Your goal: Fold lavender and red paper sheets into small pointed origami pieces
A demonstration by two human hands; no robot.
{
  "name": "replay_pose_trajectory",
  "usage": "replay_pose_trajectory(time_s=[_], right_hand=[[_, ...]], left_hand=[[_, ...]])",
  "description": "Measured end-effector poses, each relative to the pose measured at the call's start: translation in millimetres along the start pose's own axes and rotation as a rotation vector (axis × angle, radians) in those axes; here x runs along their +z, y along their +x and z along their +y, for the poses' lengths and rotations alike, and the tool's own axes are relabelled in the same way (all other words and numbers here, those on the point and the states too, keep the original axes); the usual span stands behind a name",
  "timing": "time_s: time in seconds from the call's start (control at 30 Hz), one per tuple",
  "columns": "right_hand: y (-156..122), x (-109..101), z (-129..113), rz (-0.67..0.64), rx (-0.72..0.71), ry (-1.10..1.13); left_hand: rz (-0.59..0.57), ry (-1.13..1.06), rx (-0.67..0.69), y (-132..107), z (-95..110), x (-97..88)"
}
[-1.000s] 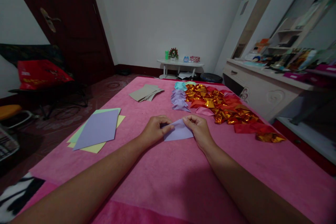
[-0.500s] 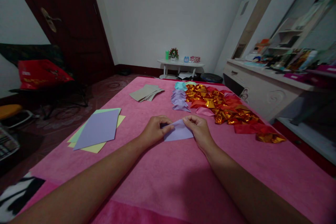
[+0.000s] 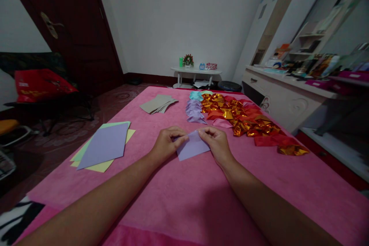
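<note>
A sheet of lilac paper (image 3: 192,147) is held between my hands over the pink cloth (image 3: 173,200). My left hand (image 3: 170,141) pinches its upper left edge, thumb on the near face. At the upper right corner, my right hand (image 3: 215,140) grips the same sheet between thumb and fingers. Just beyond the hands lies a row of folded lilac paper pieces (image 3: 196,114). To the right of it spread several shiny gold folded pieces (image 3: 242,123), with red ones (image 3: 266,141) among them and a pink one (image 3: 221,123).
Flat lilac, green and yellow sheets (image 3: 103,144) lie stacked at the left. Farther back is a fan of greyish papers (image 3: 158,103). A cluttered dresser (image 3: 288,92) stands along the right, and a chair with a red bag (image 3: 43,84) on the left.
The near edge of the lilac sheet now slants more, its lower left corner dipping toward me. Both hands keep their hold. The whole view has shifted slightly.
</note>
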State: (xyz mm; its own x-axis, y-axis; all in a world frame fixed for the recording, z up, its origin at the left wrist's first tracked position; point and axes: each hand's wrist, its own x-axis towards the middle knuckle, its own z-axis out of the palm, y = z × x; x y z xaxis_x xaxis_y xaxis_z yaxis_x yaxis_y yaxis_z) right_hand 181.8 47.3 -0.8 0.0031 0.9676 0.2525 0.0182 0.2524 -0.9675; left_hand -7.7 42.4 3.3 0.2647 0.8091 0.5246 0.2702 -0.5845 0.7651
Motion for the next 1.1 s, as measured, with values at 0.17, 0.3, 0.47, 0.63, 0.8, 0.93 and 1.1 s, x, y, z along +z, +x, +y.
replay_pose_trajectory(time_s=[0.17,0.3,0.47,0.63,0.8,0.93,1.1], right_hand=[[0.2,-0.2,-1.6,-0.005,-0.041,0.039],[1.1,-0.5,-2.0,0.012,-0.081,0.043],[0.3,-0.5,-2.1,0.000,-0.053,0.053],[-1.8,0.9,-4.0,-0.141,-0.023,0.046],[-2.7,1.1,-5.6,-0.178,-0.051,0.032],[-3.1,1.2,-5.3,-0.163,-0.029,0.054],[-3.6,1.3,-4.7,-0.143,-0.002,0.081]], left_hand=[[0.057,-0.008,-0.001,-0.7,-1.1,0.1],[0.032,-0.007,0.001,-0.8,-4.3,0.7],[0.013,-0.004,0.012,0.2,-4.8,0.6],[0.053,-0.005,0.027,-0.6,-1.2,-0.3],[-0.042,0.014,0.061,-0.4,-3.4,-0.4],[-0.044,0.165,0.104,0.9,-4.6,-1.4],[-0.005,0.351,0.100,-0.5,-2.4,-2.8]])
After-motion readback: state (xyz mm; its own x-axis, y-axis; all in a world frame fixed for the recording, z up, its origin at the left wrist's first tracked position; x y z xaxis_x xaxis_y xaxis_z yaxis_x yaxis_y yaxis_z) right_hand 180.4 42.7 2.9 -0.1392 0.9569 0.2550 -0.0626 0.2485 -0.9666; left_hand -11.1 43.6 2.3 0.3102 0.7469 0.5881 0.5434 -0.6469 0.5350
